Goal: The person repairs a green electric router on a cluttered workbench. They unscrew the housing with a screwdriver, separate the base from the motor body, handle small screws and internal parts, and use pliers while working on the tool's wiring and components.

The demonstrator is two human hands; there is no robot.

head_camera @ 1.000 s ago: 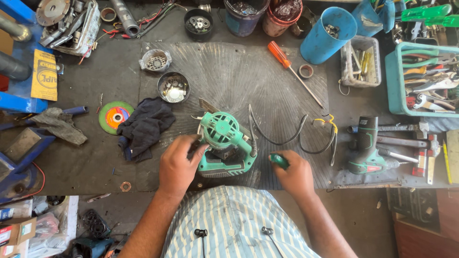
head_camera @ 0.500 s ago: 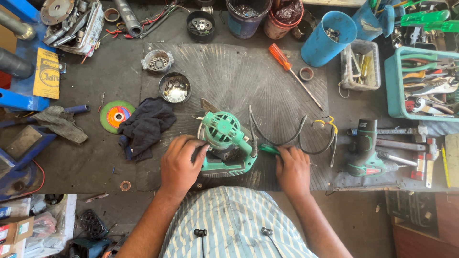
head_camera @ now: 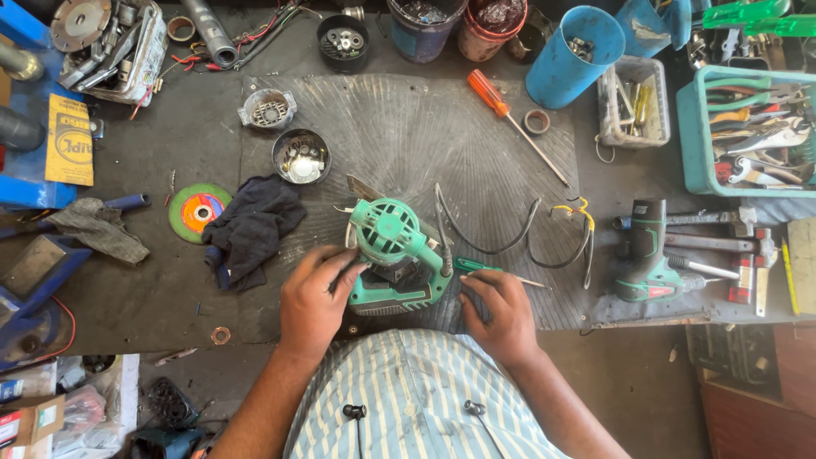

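Observation:
A green power tool housing with a round vented end lies on the grey ribbed mat near the bench's front edge. My left hand rests against its left side, fingers curled onto the casing. My right hand lies flat on the mat just right of the tool, its fingers touching a small green-handled screwdriver that lies there. A black cable with yellow-tipped wires runs from the tool to the right.
A dark cloth and a green cutting disc lie left. Metal bowls of parts sit behind. An orange screwdriver, a blue cup, a teal tool tray and a green drill are to the right.
My right hand let go of the green-handled screwdriver and laid it on the mat, then flattened beside it. My left hand stayed on the tool's left side.

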